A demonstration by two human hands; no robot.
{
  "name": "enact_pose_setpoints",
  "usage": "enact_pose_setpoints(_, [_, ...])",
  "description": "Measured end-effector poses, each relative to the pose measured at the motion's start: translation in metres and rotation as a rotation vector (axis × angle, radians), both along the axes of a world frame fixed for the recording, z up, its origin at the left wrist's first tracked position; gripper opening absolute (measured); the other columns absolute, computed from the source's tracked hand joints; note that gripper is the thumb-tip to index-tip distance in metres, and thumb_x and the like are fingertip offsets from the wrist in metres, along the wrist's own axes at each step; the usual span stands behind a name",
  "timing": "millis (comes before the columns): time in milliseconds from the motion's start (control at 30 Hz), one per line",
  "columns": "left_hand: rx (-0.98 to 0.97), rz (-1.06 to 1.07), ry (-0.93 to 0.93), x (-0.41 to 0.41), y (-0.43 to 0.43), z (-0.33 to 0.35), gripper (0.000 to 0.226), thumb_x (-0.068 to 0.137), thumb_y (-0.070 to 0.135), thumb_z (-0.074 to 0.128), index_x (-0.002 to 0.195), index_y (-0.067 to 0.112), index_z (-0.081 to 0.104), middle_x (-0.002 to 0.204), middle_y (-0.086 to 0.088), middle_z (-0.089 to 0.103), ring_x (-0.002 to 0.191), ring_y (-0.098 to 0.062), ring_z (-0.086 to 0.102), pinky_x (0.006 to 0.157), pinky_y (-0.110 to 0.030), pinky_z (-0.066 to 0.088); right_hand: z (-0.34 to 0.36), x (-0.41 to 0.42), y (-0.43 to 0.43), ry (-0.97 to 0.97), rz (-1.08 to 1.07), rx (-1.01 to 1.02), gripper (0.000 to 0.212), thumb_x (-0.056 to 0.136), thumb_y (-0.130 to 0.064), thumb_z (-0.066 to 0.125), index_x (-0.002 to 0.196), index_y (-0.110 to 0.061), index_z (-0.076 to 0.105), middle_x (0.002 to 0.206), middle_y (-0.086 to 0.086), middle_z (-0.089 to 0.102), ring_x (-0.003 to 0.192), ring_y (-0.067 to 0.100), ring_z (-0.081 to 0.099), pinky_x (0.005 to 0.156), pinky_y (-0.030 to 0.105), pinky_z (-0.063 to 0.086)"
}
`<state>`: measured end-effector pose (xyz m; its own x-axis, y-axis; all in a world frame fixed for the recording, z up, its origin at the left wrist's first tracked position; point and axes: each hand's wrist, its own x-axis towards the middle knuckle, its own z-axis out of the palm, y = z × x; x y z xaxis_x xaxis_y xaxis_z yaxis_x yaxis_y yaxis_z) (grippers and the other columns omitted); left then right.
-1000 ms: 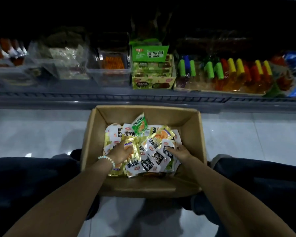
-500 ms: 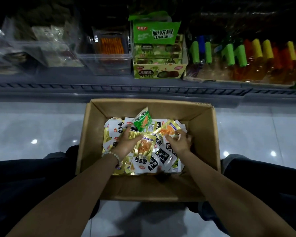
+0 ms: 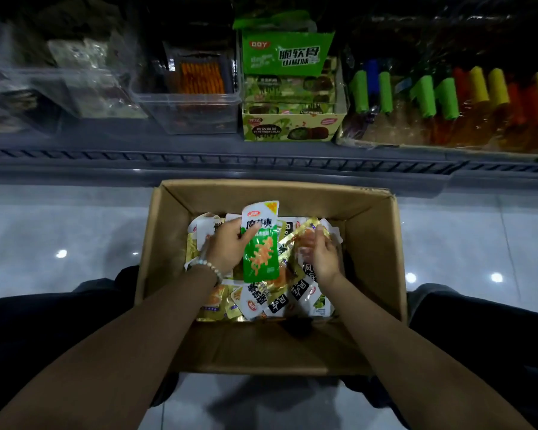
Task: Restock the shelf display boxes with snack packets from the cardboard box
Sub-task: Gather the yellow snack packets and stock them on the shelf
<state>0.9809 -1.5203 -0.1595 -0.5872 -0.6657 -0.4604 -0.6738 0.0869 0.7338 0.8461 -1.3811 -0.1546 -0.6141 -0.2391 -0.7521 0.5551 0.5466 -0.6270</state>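
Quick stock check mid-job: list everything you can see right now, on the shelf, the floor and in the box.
cardboard box: one, brown, open, on the floor before the shelf
snack packets: many, gold, white and black, loose in the box
green packet: one, green and white, above the pile
orange packet: one, orange-gold, at the pile's right
display box: one, green, shelf centre
clear tub: one, transparent, left of the display box, orange sticks inside
capped tubes: many, green, yellow, red and blue, shelf right
shelf: one, grey
floor: pale glossy tiles
bracelet: one, pale beads, left wrist
left hand: grips the green packet
right hand: grips the orange packet
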Motion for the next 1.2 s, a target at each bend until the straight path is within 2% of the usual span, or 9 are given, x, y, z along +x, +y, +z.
enact_pose_setpoints(133, [0.109, -0.035, -0.099, 0.009, 0.009, -0.005, 0.073, 0.082, 0.067, 0.047, 0.127, 0.011, 0.053, 0.104, -0.008, 0.066, 0.096, -0.023, 0.062, 0.084, -0.042, 0.05, -0.013, 0.027, 0.01, 0.084, 0.224, 0.257, 0.052, 0.099, -0.045, 0.04, 0.108, 0.002, 0.059, 0.096, 0.014, 0.063, 0.099, 0.033, 0.059, 0.079, 0.032, 0.044])
enact_pose_setpoints(200, [0.041, 0.004, -0.188, 0.01, 0.013, -0.009, 0.068, 0.091, 0.049, 0.053, 0.142, 0.008, 0.037, 0.141, -0.012, 0.044, 0.132, -0.028, 0.039, 0.11, -0.043, 0.032, -0.022, 0.045, 0.014, 0.155, 0.15, 0.37, 0.05, 0.096, -0.04, 0.048, 0.119, 0.004, 0.051, 0.114, 0.019, 0.061, 0.107, 0.036, 0.057, 0.083, 0.032, 0.044])
enact_pose_setpoints(267, [-0.001, -0.026, -0.33, 0.013, 0.014, -0.012, 0.071, 0.093, 0.046, 0.052, 0.148, 0.008, 0.026, 0.152, -0.014, 0.026, 0.142, -0.03, 0.019, 0.116, -0.042, 0.019, -0.023, 0.059, 0.013, 0.05, -0.016, 0.413, 0.056, 0.095, -0.038, 0.052, 0.129, 0.005, 0.042, 0.125, 0.02, 0.055, 0.113, 0.037, 0.054, 0.085, 0.034, 0.044])
enact_pose_setpoints(467, [0.259, 0.09, -0.132, 0.011, 0.016, -0.01, 0.052, 0.095, 0.024, 0.057, 0.139, 0.005, 0.039, 0.145, -0.009, 0.043, 0.13, -0.028, 0.044, 0.103, -0.038, 0.042, -0.03, 0.068, 0.003, -0.25, -0.188, 0.114, 0.03, 0.09, -0.031, 0.062, 0.106, -0.009, 0.049, 0.119, 0.017, 0.057, 0.108, 0.03, 0.056, 0.1, 0.044, 0.045])
enact_pose_setpoints(633, [0.333, -0.004, -0.184, 0.009, 0.02, -0.017, 0.028, 0.092, 0.026, 0.061, 0.114, 0.009, 0.058, 0.106, -0.005, 0.061, 0.097, -0.016, 0.056, 0.08, -0.024, 0.042, -0.014, 0.055, -0.003, -0.338, -0.119, -0.16, 0.03, 0.1, -0.027, 0.044, 0.121, -0.006, 0.051, 0.12, 0.013, 0.061, 0.101, 0.022, 0.059, 0.077, 0.022, 0.049])
enact_pose_setpoints(767, [0.373, 0.074, -0.154, 0.014, 0.03, -0.02, 0.026, 0.092, 0.025, 0.061, 0.112, 0.008, 0.057, 0.101, -0.012, 0.065, 0.087, -0.021, 0.06, 0.068, -0.026, 0.048, -0.018, 0.049, 0.005, -0.335, -0.009, -0.135, 0.019, 0.101, -0.029, 0.042, 0.11, -0.015, 0.05, 0.114, 0.008, 0.058, 0.102, 0.022, 0.056, 0.085, 0.026, 0.044])
enact_pose_setpoints(867, [0.408, 0.052, -0.155, 0.018, 0.036, -0.023, 0.018, 0.09, 0.031, 0.064, 0.1, 0.015, 0.063, 0.096, -0.009, 0.069, 0.087, -0.023, 0.066, 0.076, -0.033, 0.055, -0.022, 0.048, 0.012, -0.335, 0.009, -0.131, 0.017, 0.1, -0.026, 0.045, 0.107, -0.012, 0.051, 0.106, 0.006, 0.059, 0.099, 0.019, 0.057, 0.081, 0.023, 0.048])
enact_pose_setpoints(967, [0.486, 0.006, -0.18, 0.019, 0.043, -0.02, 0.024, 0.091, 0.033, 0.062, 0.106, 0.013, 0.065, 0.091, -0.001, 0.067, 0.078, -0.014, 0.063, 0.065, -0.021, 0.049, -0.025, 0.047, 0.021, -0.354, 0.025, -0.138, 0.015, 0.099, -0.027, 0.047, 0.099, -0.014, 0.054, 0.111, 0.008, 0.061, 0.097, 0.015, 0.058, 0.092, 0.029, 0.046])
enact_pose_setpoints(1200, [0.541, 0.033, -0.119, 0.029, 0.062, 0.004, 0.021, 0.09, 0.027, 0.065, 0.109, 0.019, 0.061, 0.107, -0.003, 0.07, 0.101, -0.026, 0.067, 0.09, -0.044, 0.054, -0.004, 0.046, 0.033, -0.341, 0.065, -0.119, 0.024, 0.087, -0.026, 0.066, 0.096, -0.007, 0.055, 0.107, 0.009, 0.066, 0.102, 0.02, 0.061, 0.082, 0.029, 0.05])
